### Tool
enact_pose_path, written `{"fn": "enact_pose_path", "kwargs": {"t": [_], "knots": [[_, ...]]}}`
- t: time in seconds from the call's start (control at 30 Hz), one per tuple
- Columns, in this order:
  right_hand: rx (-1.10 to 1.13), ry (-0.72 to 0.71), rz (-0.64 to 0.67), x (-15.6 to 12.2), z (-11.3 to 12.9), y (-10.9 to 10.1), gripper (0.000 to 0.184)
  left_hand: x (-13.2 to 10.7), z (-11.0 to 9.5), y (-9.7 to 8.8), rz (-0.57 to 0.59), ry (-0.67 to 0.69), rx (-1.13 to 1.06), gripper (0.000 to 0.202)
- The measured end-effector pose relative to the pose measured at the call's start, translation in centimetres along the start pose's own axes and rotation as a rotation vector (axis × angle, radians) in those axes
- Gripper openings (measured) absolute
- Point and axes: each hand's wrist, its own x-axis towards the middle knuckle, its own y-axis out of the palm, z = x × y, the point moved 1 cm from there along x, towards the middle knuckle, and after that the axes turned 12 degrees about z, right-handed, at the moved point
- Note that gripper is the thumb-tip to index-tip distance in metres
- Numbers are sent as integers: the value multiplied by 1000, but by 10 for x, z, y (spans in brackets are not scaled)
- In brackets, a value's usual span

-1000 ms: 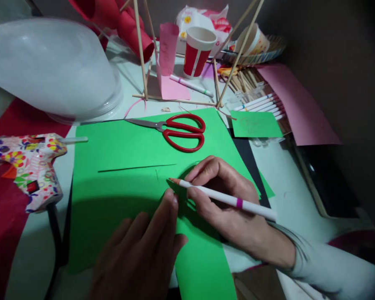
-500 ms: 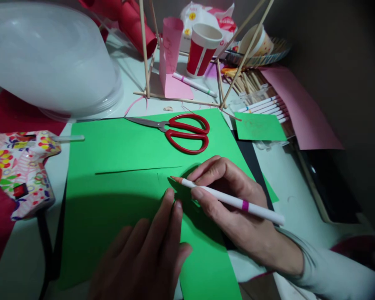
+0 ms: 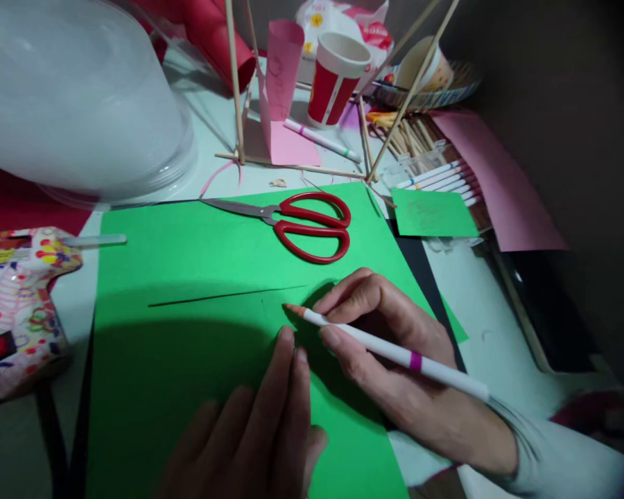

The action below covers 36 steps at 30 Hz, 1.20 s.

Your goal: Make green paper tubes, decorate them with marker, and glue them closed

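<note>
A white felt-tip pen (image 3: 379, 346) with a purple band is pinched in my right hand (image 3: 395, 388). Its orange-brown tip points up and left, just over the green paper (image 3: 187, 249); whether it touches is unclear. My left hand (image 3: 260, 416) rests on that paper with fingers stretched out, index fingertip just below the pen tip. A long thin dark slit or line runs across the sheet above the hands, with a faint short mark below its right part. Red-handled scissors (image 3: 312, 225) lie closed on the paper's upper part, blades to the left.
At left lie a flower-patterned glue gun (image 3: 26, 298) and a large translucent plastic container (image 3: 83, 104). Behind stand a wooden stick frame (image 3: 234, 90), folded pink paper (image 3: 286, 69) and a paper cup (image 3: 338, 76). To the right are several pens, a small green card (image 3: 437, 213) and a dark phone-like slab (image 3: 551, 305).
The view has shifted slightly, so the glue gun sits further left and both hands a little lower. The right hand keeps its hold on the pen; the left stays on the paper.
</note>
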Motion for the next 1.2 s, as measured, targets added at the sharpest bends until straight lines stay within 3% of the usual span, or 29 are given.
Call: {"fn": "enact_pose_path", "kwargs": {"t": [0.47, 0.87, 1.2], "knots": [[5, -60, 76, -2, -4, 0, 4, 0, 8, -1, -9, 119, -8, 40], [7, -62, 79, -2, -5, 0, 5, 3, 8, -4, 10, 97, -13, 40], [45, -47, 82, -5, -7, 0, 9, -2, 13, 2, -22, 165, -10, 45]]}}
